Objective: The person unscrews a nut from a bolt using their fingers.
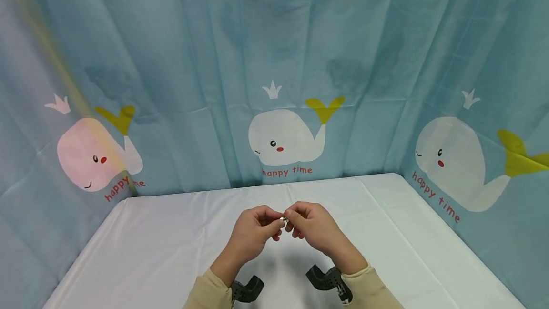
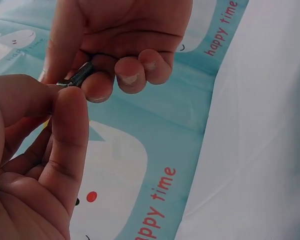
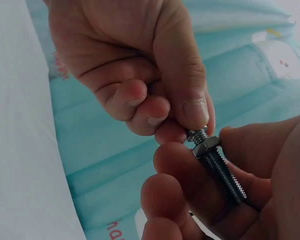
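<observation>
Pinching the bolt (image 3: 222, 172) and its nut (image 3: 205, 146), the left hand (image 1: 253, 235) and right hand (image 1: 315, 228) could let the tiny nut slip onto the table (image 1: 150, 242).

My left hand (image 1: 253, 232) and right hand (image 1: 315, 228) meet fingertip to fingertip above the middle of the worktop (image 1: 163, 247), so each blocks the other at 3 and 9 o'clock, with the threaded bolt (image 3: 221, 170) and its nut (image 3: 205, 146) filling the small gap between them. From 7 round to 11 o'clock and from 1 to 5 o'clock the white worktop lies open for my hands. At 12 o'clock the whale-print curtain (image 1: 283, 85) closes off the back, and it also walls the left and right edges.
</observation>
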Demonstrator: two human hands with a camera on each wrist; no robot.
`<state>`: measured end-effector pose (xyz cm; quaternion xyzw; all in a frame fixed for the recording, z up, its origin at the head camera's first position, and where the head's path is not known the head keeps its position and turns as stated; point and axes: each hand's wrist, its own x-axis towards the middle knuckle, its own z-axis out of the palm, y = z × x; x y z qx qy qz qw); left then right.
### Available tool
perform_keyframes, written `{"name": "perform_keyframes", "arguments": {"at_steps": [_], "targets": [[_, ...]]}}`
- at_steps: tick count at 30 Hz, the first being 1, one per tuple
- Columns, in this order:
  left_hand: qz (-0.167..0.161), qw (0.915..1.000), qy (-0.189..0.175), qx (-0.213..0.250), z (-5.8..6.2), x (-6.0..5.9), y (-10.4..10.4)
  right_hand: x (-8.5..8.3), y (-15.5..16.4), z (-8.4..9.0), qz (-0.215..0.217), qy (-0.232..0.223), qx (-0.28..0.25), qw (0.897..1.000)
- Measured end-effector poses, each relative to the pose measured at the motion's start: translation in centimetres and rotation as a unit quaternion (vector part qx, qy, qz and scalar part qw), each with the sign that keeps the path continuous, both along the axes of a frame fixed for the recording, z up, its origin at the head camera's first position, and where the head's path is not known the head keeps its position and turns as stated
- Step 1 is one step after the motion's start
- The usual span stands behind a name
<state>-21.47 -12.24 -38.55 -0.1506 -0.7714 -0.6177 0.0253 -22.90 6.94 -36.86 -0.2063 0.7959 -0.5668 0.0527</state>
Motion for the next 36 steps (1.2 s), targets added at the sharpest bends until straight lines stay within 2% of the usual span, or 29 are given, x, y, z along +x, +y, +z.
{"name": "perform_keyframes", "arguments": {"at_steps": [23, 30, 36], "targets": [[-0.003, 1.0, 0.004, 0.004, -0.04, 0.08, 0.03, 0.11, 0.04, 0.0, 0.0, 0.001, -0.002, 1.0], [-0.007, 0.9998, -0.005, 0.018, -0.04, 0.03, -0.09, 0.26, -0.11, 0.13, 0.01, 0.012, 0.003, 1.0], [-0.014, 0.9997, -0.004, 0.021, -0.04, 0.01, -0.04, 0.35, -0.09, 0.18, 0.001, 0.028, 0.007, 1.0]]}}
